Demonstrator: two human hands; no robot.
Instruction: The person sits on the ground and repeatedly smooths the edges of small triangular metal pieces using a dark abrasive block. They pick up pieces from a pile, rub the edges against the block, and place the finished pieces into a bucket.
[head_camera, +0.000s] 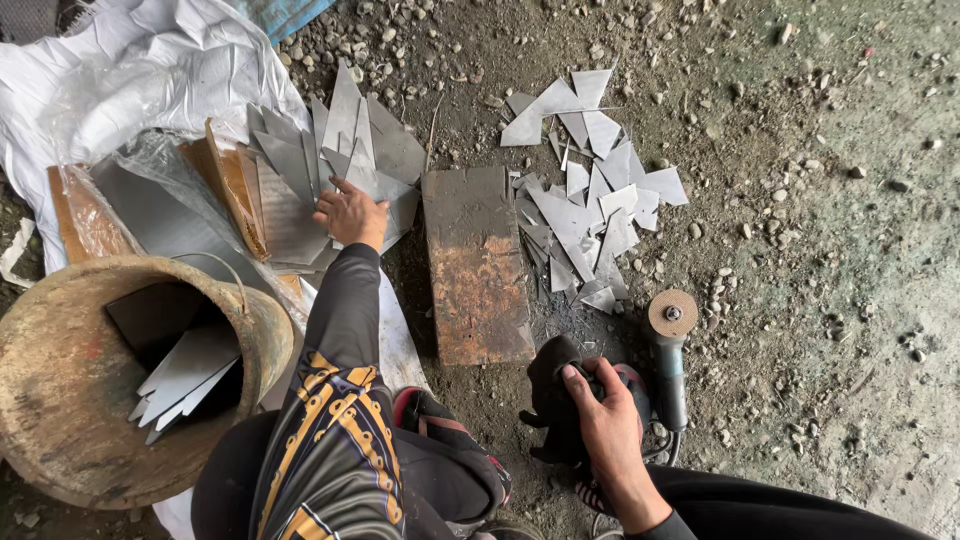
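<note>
Your left hand (350, 213), fingers spread apart, rests flat on the stack of grey metal sheets (330, 160) at upper centre-left of the frame, just left of the rusty steel plate (475, 265) lying on the gravel ground (800, 250). Your right hand (600, 405), at lower centre, has its fingers curled together around a black cloth (555, 390), just beside the angle grinder (668, 345), whose disc points toward the scattered cut metal pieces (590, 200). A rusty bucket (90, 400) holding more sheet offcuts stands at lower left, beside a white sack (130, 60).
</note>
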